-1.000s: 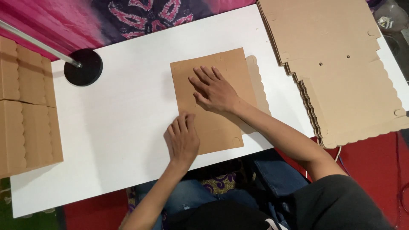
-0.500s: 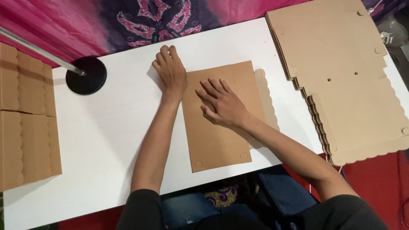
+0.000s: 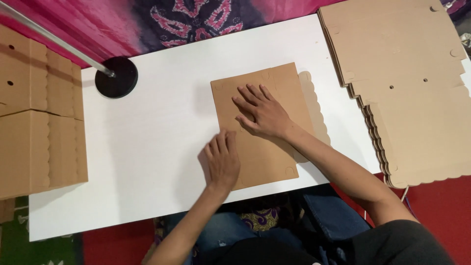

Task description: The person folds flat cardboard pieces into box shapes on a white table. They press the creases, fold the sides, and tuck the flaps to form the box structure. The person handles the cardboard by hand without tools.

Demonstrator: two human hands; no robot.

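The left hand (image 3: 222, 162) has slid back from the far edge to the folded cardboard sheet's (image 3: 262, 125) near-left edge; the right hand (image 3: 262, 114) stays flat, both released, pressing.

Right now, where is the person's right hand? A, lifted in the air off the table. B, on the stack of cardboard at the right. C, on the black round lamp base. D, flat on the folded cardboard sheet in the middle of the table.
D: the right hand lies palm down, fingers spread, on the folded cardboard sheet, apart from the base and stack.
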